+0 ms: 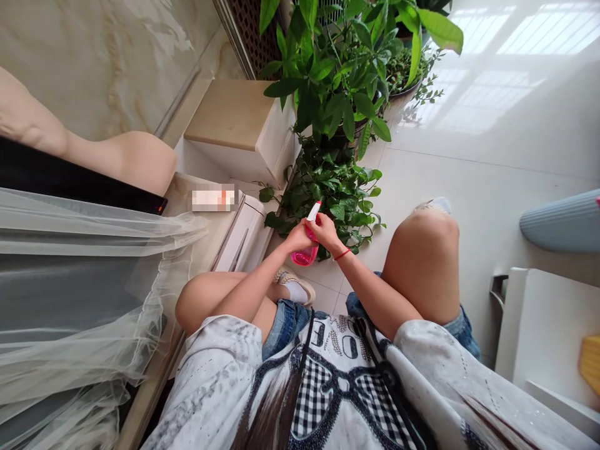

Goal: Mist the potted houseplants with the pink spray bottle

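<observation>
"Bottle first: where is that pink spray bottle [305, 255]?"

"Off the floor [469, 169], held between the person's knees [424, 240], in front of a low leafy plant [337, 184]."

"And the fingers?"

"Left hand [298, 237] and right hand [327, 230] meet at its neck, fingers curled closely around it. Whether one presses the trigger, I can't tell."

"Which part shows past them?"

"A white nozzle [314, 211] with a red tip, seen against the leaves."

"What stands nearby?"

"Beyond the low plant, a taller plant [335, 87], both along the floor's left edge; near its right edge, a ribbed blue bin [557, 220]."
</observation>
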`<state>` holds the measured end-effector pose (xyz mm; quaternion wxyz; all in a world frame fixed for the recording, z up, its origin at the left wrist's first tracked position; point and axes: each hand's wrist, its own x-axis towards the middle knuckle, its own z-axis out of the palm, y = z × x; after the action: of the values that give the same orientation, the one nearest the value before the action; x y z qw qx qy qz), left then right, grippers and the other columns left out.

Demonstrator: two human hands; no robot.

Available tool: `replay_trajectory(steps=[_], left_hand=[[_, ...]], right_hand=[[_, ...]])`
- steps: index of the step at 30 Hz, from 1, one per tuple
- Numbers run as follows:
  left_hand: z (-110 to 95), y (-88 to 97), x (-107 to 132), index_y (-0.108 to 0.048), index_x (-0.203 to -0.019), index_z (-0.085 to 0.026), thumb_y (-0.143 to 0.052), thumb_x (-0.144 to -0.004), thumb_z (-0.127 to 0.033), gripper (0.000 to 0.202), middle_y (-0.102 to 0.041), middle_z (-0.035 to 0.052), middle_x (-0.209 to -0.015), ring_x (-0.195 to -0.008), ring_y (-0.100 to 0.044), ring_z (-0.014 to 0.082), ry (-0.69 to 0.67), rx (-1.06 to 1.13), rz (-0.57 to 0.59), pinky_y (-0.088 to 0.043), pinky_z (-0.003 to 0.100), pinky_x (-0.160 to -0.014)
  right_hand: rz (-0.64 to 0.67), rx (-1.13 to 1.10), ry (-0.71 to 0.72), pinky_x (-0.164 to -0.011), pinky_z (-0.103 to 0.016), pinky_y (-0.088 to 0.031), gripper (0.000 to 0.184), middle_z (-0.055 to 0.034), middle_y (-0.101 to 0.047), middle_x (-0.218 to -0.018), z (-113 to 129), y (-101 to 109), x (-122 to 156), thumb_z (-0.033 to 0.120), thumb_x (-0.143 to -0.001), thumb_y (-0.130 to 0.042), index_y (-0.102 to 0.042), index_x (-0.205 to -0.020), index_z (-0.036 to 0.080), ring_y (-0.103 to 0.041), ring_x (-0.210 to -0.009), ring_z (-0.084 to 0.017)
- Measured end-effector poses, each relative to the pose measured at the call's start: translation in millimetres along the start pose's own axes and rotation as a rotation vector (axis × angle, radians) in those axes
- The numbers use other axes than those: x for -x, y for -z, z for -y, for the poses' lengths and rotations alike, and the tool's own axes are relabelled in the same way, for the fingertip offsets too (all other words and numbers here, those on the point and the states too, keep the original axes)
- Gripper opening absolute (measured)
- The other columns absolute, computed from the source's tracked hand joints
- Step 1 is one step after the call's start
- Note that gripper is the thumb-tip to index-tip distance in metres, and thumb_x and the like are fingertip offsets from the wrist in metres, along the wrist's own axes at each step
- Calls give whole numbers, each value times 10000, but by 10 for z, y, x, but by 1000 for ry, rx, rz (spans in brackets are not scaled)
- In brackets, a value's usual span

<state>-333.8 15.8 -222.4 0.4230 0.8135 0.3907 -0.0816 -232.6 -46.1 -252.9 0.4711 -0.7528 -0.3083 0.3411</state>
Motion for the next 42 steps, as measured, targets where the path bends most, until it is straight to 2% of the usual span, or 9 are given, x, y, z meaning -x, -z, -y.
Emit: replay_trajectory(steps=[7,16,20,26,29,33,36,39,42], left_hand=[[-134,36,38,-647,-1216,-89,-764,-658,-132,572,-751,141,-1106,-967,-716,299,9,-47,27,-542,316,-770],[-54,35,34,-621,-1275,-105,-772,-653,-134,640,-731,160,-1207,-1040,-713,304,2,-55,21,-537,319,-823],[-28,15,12,-621,-1280,-94,-797,-648,-166,660,-738,164,-1176,-1014,-714,306,15,-65,12,-540,321,-808],[-40,-39,-7,-676,-1193,-89,-762,-663,-138,540,-747,145,-1137,-964,-710,281,-3,-9,24,-542,318,-782],[-45,-53,-15,-663,-1219,-72,-762,-647,-113,582,-746,155,-1142,-975,-709,291,-8,25,21,-551,333,-805],[-52,-47,-21,-654,-1261,-91,-772,-620,-90,651,-745,146,-1180,-1008,-709,293,-7,49,-2,-562,340,-848],[-78,-39,-9,-679,-1226,-103,-787,-612,-89,623,-756,135,-1154,-1010,-708,296,8,75,-13,-565,340,-857],[-121,-56,16,-713,-1165,-94,-795,-630,-108,541,-764,149,-1131,-1010,-710,313,7,97,4,-563,353,-857],[-163,-98,40,-724,-1168,-108,-823,-584,-98,592,-772,143,-1126,-1024,-712,329,4,166,-7,-563,362,-871]], right_hand=[[0,-42,-44,-708,-303,-416,160,-21,-648,-792,4,-16,-16,364,-788,-589,-567,-768,207,-546,-752,-176],[-16,-72,-91,-718,-321,-443,220,-17,-645,-785,26,-43,-36,407,-750,-670,-567,-750,212,-552,-741,-182],[-12,-79,-111,-689,-316,-426,234,-16,-654,-763,59,-16,-14,422,-740,-670,-573,-733,209,-545,-706,-174],[10,-89,-120,-665,-305,-409,245,-8,-655,-745,77,44,-32,430,-713,-680,-588,-726,202,-539,-694,-166],[1,-80,-121,-670,-305,-410,256,-10,-662,-746,77,48,-28,438,-707,-684,-596,-726,199,-539,-694,-165],[-10,-55,-106,-671,-307,-407,274,-18,-671,-759,66,50,-18,460,-726,-678,-594,-727,199,-545,-703,-169],[-3,-42,-81,-671,-304,-409,278,-20,-664,-783,42,50,-37,463,-739,-683,-580,-758,206,-542,-715,-170],[10,3,-35,-664,-302,-408,294,-12,-607,-729,6,34,-74,471,-772,-679,-526,-730,224,-513,-704,-170],[-26,68,8,-692,-310,-422,297,-16,-567,-703,-36,4,-102,464,-816,-650,-492,-711,236,-515,-730,-186]])
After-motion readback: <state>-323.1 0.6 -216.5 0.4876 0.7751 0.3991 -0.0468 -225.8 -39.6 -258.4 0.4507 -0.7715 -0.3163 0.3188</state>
